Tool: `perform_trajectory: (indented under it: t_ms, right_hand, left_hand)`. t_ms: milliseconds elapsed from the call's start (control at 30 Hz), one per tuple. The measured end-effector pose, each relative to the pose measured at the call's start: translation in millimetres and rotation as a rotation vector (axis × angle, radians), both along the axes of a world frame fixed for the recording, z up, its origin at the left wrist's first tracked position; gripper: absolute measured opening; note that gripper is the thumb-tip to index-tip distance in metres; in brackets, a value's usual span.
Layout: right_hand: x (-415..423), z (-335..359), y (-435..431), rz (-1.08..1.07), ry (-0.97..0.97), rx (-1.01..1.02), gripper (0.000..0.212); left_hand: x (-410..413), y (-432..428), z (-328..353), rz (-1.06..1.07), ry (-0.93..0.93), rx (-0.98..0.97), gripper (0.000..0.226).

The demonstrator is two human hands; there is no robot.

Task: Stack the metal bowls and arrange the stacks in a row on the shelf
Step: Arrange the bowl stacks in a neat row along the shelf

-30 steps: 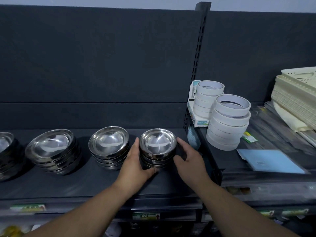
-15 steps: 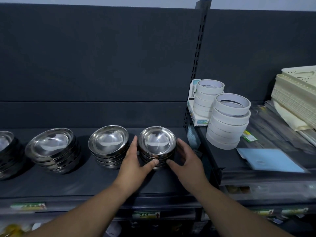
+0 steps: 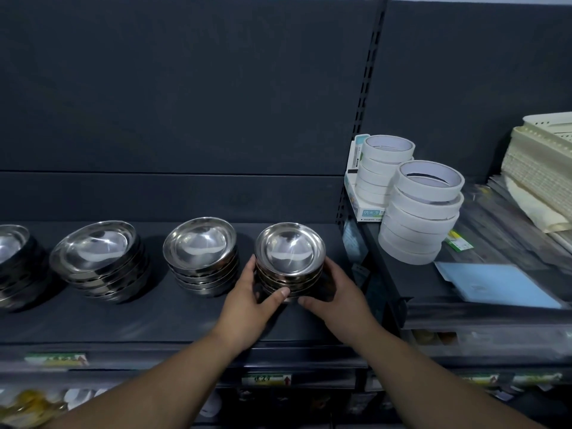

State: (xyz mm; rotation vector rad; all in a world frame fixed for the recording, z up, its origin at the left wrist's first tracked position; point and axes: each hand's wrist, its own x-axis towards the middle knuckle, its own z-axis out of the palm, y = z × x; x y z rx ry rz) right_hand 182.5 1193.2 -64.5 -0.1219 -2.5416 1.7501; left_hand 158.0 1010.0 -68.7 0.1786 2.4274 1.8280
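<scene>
The left hand (image 3: 247, 301) and the right hand (image 3: 337, 300) clasp the rightmost stack (image 3: 289, 258) of metal bowls from either side. The fingers of each curl round its flanks and both thumbs press against its lower front, so the two hands together grip it. This stack stands upright on the dark shelf (image 3: 154, 320), near its right end and just short of the slotted upright post (image 3: 360, 119). Its bowls are small, round and polished, with a flat rolled rim and a bright mirrored hollow. They nest so closely that only thin rims show down the side, and their number cannot be told for sure. Four stacks in all stand in a row along the shelf. Just left of the held one is the second stack (image 3: 201, 249), apart from it and leaning a little. Farther left is the third stack (image 3: 96, 252), wider and tilted toward the viewer. The fourth stack (image 3: 12, 246) is cut off by the left edge. On the neighbouring shelf to the right stand two piles of white tape rolls: the front pile (image 3: 424, 212) and the rear pile (image 3: 383, 162), which stands against a white box (image 3: 356, 196). Beyond them lie one pale blue sheet (image 3: 501, 286) and a heap of cream plastic trays (image 3: 541, 168). A price label (image 3: 266, 380) sits on the shelf edge below the hands.
</scene>
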Motion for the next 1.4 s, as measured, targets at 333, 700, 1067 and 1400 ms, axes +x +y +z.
perform_trajectory:
  t_ms: [333, 700, 1067, 1400]
  right_hand:
    - [25.5, -12.1, -3.1, -0.062, 0.041, -0.044, 0.085]
    - [16.9, 19.2, -1.2, -0.026, 0.073, -0.071, 0.066]
    - [18.0, 19.0, -0.9, -0.04, 0.059, -0.063, 0.077]
    - [22.3, 32.2, -5.4, -0.087, 0.035, -0.032, 0.088]
  left_hand:
    - [14.5, -10.0, 0.5, -0.052, 0.026, -0.022, 0.103]
    - [17.2, -8.5, 22.1, -0.043, 0.019, 0.076, 0.086]
    - [19.4, -8.6, 26.3, -0.025, 0.035, 0.033, 0.083]
    - [19.3, -12.8, 26.1, -0.009, 0.065, -0.041, 0.098]
